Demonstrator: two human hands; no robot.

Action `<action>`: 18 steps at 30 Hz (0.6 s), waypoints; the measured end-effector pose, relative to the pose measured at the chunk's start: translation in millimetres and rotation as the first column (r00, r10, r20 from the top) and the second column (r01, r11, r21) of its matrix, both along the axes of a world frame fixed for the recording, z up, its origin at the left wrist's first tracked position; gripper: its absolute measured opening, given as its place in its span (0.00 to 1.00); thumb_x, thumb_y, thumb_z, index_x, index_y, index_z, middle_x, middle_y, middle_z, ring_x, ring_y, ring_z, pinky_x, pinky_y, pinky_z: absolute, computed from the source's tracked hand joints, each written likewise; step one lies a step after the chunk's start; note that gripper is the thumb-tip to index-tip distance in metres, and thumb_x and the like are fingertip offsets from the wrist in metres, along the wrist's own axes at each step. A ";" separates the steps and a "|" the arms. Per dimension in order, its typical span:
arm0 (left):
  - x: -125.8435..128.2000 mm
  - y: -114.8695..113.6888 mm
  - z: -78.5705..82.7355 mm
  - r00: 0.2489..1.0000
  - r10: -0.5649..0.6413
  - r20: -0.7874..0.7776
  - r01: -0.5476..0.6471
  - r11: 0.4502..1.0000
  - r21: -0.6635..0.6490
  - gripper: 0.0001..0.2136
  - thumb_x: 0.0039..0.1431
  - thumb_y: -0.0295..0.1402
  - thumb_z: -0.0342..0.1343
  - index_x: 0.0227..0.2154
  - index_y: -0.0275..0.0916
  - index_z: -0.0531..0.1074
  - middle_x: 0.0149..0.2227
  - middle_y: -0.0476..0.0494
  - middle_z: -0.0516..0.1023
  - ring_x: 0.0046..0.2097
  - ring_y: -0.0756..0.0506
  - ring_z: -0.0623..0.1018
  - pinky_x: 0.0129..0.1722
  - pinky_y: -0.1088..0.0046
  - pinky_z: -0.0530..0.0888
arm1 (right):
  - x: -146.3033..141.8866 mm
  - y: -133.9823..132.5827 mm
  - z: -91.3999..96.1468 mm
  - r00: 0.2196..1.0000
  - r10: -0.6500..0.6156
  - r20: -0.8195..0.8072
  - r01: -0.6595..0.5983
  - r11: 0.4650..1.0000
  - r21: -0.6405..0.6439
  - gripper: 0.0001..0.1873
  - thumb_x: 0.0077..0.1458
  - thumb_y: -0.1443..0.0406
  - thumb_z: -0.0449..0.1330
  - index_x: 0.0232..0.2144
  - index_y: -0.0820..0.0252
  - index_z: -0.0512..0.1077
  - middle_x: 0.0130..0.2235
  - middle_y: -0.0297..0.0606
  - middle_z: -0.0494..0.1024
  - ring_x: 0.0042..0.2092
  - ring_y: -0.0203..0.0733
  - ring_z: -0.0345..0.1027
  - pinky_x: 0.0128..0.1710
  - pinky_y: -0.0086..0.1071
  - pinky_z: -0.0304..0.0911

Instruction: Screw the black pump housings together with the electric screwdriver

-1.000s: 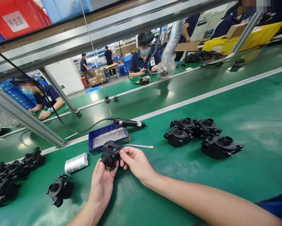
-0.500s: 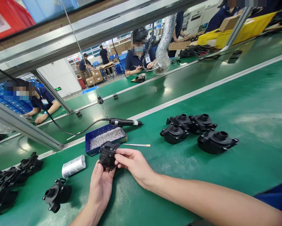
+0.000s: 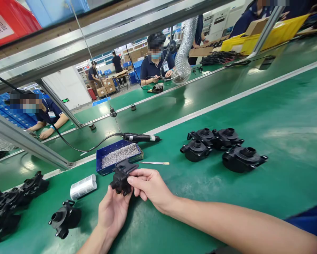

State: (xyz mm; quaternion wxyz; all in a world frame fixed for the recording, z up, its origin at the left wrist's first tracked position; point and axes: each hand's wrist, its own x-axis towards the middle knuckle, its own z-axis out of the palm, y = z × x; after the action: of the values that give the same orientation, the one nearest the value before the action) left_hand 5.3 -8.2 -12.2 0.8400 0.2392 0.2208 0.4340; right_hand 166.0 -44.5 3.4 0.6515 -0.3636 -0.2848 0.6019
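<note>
Between both hands, above the green bench top, is a black plastic pump housing [image 3: 121, 178] with a stubby round port facing left. My left hand [image 3: 114, 210] cups it from below, thumb against its side. My right hand [image 3: 150, 187] pinches its right side between thumb and fingers; the fingers behind it are partly hidden. Just behind the housing sits a blue bin [image 3: 102, 170] heaped with small silver screws [image 3: 121, 155]. A black electric screwdriver [image 3: 141, 137] hangs on a cord over the bin. A thin metal tool with a pale tip [image 3: 155, 163] lies by my right hand.
One similar housing [image 3: 64, 218] stands at left near a roll of silver labels [image 3: 83, 187]. More housings [image 3: 5, 211] crowd the left edge; several [image 3: 244, 159] stand at right. A metal frame post [image 3: 28, 141] rises at left. Co-workers [image 3: 158, 60] sit across the bench.
The black housing has turned and tilted slightly in my hands, its port now pointing more to the left. My right fingers have shifted their hold a little. Small parts on the far belt have moved slightly right.
</note>
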 end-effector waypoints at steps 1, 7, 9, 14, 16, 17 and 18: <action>0.7 0.5 0.2 1.000 -0.006 0.004 0.006 1.000 0.001 0.14 0.59 0.37 0.68 0.44 0.35 0.83 0.45 0.35 0.85 0.45 0.40 0.84 0.48 0.66 0.82 | -0.2 0.0 0.2 1.000 -0.003 0.007 0.003 1.000 0.004 0.23 0.43 0.53 0.77 0.35 0.65 0.81 0.17 0.32 0.77 0.14 0.27 0.58 0.14 0.23 0.49; 2.7 2.5 0.4 1.000 -0.023 0.020 0.023 1.000 0.006 0.18 0.61 0.36 0.66 0.53 0.37 0.79 0.43 0.36 0.85 0.42 0.41 0.83 0.47 0.66 0.81 | 0.3 -1.5 3.7 1.000 -0.015 0.021 0.014 1.000 0.028 0.24 0.45 0.52 0.76 0.37 0.66 0.83 0.18 0.33 0.78 0.14 0.28 0.58 0.14 0.24 0.49; 2.4 2.7 -0.3 0.999 -0.019 0.038 0.019 1.000 -0.004 0.20 0.61 0.36 0.66 0.55 0.38 0.78 0.43 0.37 0.85 0.44 0.40 0.83 0.48 0.66 0.81 | 0.9 -1.8 3.7 1.000 -0.016 0.022 0.015 0.999 0.030 0.23 0.44 0.52 0.76 0.35 0.66 0.83 0.18 0.33 0.77 0.14 0.27 0.58 0.14 0.24 0.49; 2.1 3.6 -2.3 0.998 -0.010 0.055 0.011 1.000 -0.014 0.21 0.63 0.35 0.64 0.58 0.40 0.75 0.45 0.38 0.85 0.45 0.40 0.84 0.49 0.65 0.81 | 2.1 -1.9 2.8 1.000 -0.019 0.012 0.019 1.000 0.011 0.23 0.43 0.53 0.77 0.35 0.65 0.82 0.18 0.33 0.77 0.15 0.28 0.58 0.15 0.24 0.49; 1.9 3.7 -2.7 0.999 -0.008 0.041 0.008 1.000 0.001 0.21 0.63 0.35 0.64 0.59 0.40 0.75 0.45 0.38 0.85 0.45 0.40 0.84 0.49 0.65 0.81 | 2.3 -2.3 3.1 1.000 -0.008 0.013 0.008 1.000 0.013 0.22 0.44 0.53 0.77 0.35 0.64 0.83 0.18 0.33 0.77 0.15 0.27 0.58 0.15 0.24 0.49; 1.7 3.5 -2.7 0.999 -0.010 0.035 0.010 1.000 0.009 0.21 0.63 0.36 0.64 0.58 0.40 0.76 0.44 0.39 0.85 0.44 0.40 0.84 0.48 0.66 0.81 | 2.3 -2.5 3.5 1.000 -0.001 0.014 0.001 1.000 0.016 0.21 0.44 0.53 0.77 0.34 0.64 0.83 0.18 0.33 0.77 0.15 0.27 0.58 0.15 0.24 0.49; 1.5 3.3 -2.7 0.999 -0.015 0.031 0.014 1.000 0.017 0.21 0.62 0.36 0.65 0.58 0.40 0.76 0.43 0.39 0.85 0.44 0.40 0.84 0.47 0.66 0.81 | 2.3 -2.9 3.8 1.000 0.005 0.016 -0.005 1.000 0.021 0.21 0.44 0.53 0.76 0.33 0.64 0.83 0.18 0.33 0.77 0.15 0.27 0.58 0.15 0.24 0.49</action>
State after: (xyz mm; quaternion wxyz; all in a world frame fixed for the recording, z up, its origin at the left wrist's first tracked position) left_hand 6.8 -4.9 -14.9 0.8444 0.2413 0.2025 0.4334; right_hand 168.3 -47.4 7.3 0.6516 -0.3606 -0.2972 0.5976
